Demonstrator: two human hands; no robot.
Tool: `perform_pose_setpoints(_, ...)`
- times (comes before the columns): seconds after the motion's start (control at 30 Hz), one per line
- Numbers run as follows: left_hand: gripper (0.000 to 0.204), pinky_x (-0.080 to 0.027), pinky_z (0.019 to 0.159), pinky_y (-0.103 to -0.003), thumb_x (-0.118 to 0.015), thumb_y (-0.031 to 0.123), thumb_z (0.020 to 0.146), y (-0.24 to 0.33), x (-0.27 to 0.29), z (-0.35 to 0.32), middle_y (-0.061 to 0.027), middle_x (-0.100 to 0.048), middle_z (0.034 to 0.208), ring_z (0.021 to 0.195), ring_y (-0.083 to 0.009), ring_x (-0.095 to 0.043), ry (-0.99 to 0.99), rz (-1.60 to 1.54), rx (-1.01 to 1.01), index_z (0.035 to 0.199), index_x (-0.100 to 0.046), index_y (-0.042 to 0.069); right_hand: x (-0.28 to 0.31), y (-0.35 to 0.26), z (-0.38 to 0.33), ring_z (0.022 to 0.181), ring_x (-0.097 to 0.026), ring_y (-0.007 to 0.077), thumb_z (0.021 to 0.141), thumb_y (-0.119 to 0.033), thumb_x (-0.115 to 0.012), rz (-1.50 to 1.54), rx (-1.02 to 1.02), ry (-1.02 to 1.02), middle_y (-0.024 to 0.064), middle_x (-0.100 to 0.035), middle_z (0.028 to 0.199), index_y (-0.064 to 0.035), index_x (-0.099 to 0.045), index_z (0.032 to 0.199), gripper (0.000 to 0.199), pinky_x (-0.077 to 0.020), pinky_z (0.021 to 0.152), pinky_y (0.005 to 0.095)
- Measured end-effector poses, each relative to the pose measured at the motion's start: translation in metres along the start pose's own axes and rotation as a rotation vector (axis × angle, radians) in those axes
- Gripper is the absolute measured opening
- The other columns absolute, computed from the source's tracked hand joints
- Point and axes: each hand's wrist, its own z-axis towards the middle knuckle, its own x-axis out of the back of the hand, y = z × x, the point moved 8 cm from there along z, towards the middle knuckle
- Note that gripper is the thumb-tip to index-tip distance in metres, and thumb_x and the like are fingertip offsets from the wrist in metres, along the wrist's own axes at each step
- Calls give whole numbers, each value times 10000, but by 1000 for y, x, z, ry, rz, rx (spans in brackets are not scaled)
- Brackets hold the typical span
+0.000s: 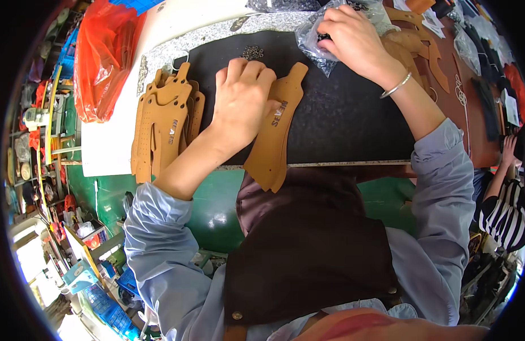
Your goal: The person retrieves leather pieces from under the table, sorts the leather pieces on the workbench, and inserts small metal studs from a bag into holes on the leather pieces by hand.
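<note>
My left hand (242,96) is closed at the left edge of a tan leather piece (276,131). Its thumb lies on the leather, while the curled fingertips are hidden. The piece is long, appears doubled, and its lower end hangs past the table's near edge. Just beyond that hand, a small heap of metal fasteners (252,53) lies on the black mat (347,119). Farther right, my right hand (353,42) is at the mouth of a clear plastic bag (309,42). Its fingers are bent together around small dark parts, too hidden to name exactly.
A stack of similar tan leather pieces (168,122) rests left of my left forearm. Behind it stands a red plastic bag (106,62). More cut leather (410,42) lies at the far right. At the right edge, another person's striped sleeve (507,219) shows.
</note>
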Motion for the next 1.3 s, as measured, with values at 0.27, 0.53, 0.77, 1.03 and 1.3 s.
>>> perform_pose_setpoints(0.27, 190, -350, 803, -349, -692, 43, 644, 6, 68, -9, -73, -558, 801, 850, -226, -508, 27, -195, 115, 768, -548, 40, -19, 11, -7, 746, -597, 260, 713, -154, -635, -28, 100, 48, 70, -629, 803, -61, -592, 750, 109, -450, 645, 388)
perform_pose_setpoints(0.53, 198, -398, 666, -245, -645, -86, 674, 6, 114, -58, -73, -505, 859, 706, -115, -477, 70, -797, 248, 790, -514, 6, -17, 13, -7, 767, -577, 256, 702, -96, -611, -261, -32, -164, 70, -611, 769, -54, -581, 767, 83, -436, 687, 371)
perform_pose_setpoints(0.77, 180, -413, 656, -234, -638, -83, 698, 10, 84, -85, -74, -510, 894, 698, -106, -482, 50, -944, 282, 797, -513, 2, -27, 32, -8, 752, -563, 300, 718, -46, -576, 50, -158, -177, 114, -584, 723, -30, -553, 743, 37, -441, 659, 386)
perform_pose_setpoints(1.03, 152, -422, 691, -232, -622, -68, 725, -1, 43, -94, -53, -526, 862, 715, -93, -490, 137, -1073, 350, 843, -550, -6, -6, 28, -8, 681, -533, 259, 836, -59, -480, 103, -40, 93, 115, -540, 726, -27, -531, 806, 68, -419, 634, 348)
perform_pose_setpoints(1.3, 83, -407, 669, -206, -581, -43, 746, -8, 25, -86, -1, -539, 711, 678, -54, -473, 197, -1171, 534, 824, -564, -18, 17, -18, -20, 604, -527, 134, 818, -60, -530, 998, -376, -145, 45, -547, 666, -4, -509, 755, 87, -416, 566, 280)
